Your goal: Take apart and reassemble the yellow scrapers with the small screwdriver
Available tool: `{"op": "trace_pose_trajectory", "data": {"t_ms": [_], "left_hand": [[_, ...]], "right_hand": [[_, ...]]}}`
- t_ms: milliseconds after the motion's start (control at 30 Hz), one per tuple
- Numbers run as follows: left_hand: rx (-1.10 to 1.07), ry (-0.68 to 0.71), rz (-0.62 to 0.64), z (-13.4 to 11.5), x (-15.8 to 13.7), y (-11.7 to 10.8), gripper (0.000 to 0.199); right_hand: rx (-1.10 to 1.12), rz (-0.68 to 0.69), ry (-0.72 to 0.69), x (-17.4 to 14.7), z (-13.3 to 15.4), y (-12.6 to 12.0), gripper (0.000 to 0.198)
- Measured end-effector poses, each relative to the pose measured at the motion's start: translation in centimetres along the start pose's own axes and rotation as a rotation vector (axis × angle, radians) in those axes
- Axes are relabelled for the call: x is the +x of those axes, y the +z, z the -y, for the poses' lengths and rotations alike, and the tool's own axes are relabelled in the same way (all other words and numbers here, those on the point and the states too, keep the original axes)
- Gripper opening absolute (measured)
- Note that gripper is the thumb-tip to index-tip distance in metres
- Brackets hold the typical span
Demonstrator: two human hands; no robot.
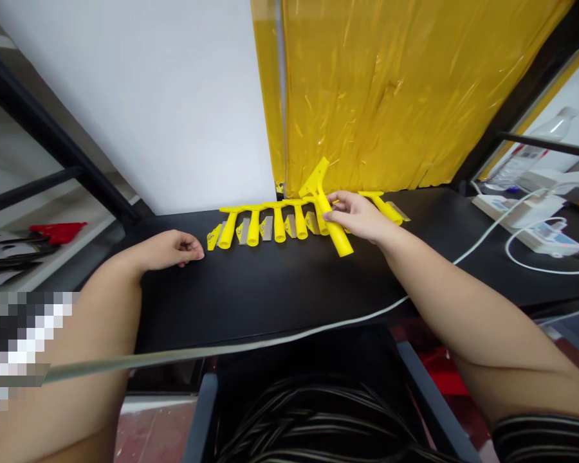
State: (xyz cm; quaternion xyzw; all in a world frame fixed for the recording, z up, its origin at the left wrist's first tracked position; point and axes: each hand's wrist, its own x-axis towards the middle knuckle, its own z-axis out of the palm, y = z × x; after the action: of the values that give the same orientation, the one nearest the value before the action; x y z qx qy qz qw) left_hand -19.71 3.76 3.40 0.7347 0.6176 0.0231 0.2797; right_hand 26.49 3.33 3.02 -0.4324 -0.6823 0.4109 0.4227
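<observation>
My right hand [359,217] grips a yellow plastic scraper [335,228] by its tube-shaped handle. Its flared head points up and away, and the handle's open end tilts toward me, above the row behind it. My left hand [176,249] rests on the black tabletop with its fingers curled closed; nothing shows in them. Just right of it begins a row of similar yellow scrapers [253,226], several side by side, handle ends toward me. Between the handles lie metal blade pieces [267,228] with yellow parts. Another yellow scraper [386,209] lies partly behind my right hand.
The black table [270,289] backs onto a white panel [183,96] and a yellow plastic sheet [367,96]. A white cable [318,331] crosses the front edge. Power strips [535,218] and a plastic bottle [535,148] stand at right. Black frame bars flank both sides.
</observation>
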Motion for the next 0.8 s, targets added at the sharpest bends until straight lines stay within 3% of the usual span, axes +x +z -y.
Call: {"op": "trace_pose_trajectory", "data": {"t_ms": [267, 400, 533, 800], "left_hand": [[0.066, 0.048, -0.046, 0.3, 0.2, -0.1, 0.059], [0.038, 0.099, -0.223, 0.3, 0.6, 0.0, 0.065], [0.040, 0.112, -0.429, 0.0, 2.1, 0.9, 0.056], [0.100, 0.045, -0.505, -1.0, 3.9, 2.3, 0.041]], "right_hand": [[-0.037, -0.002, -0.020, 0.1, -0.2, 0.0, 0.027], [-0.045, -0.001, -0.020, 0.1, -0.2, 0.0, 0.027], [-0.042, -0.002, -0.012, 0.2, -0.4, 0.0, 0.029], [-0.070, -0.020, -0.012, 0.2, -0.2, 0.0, 0.029]]}}
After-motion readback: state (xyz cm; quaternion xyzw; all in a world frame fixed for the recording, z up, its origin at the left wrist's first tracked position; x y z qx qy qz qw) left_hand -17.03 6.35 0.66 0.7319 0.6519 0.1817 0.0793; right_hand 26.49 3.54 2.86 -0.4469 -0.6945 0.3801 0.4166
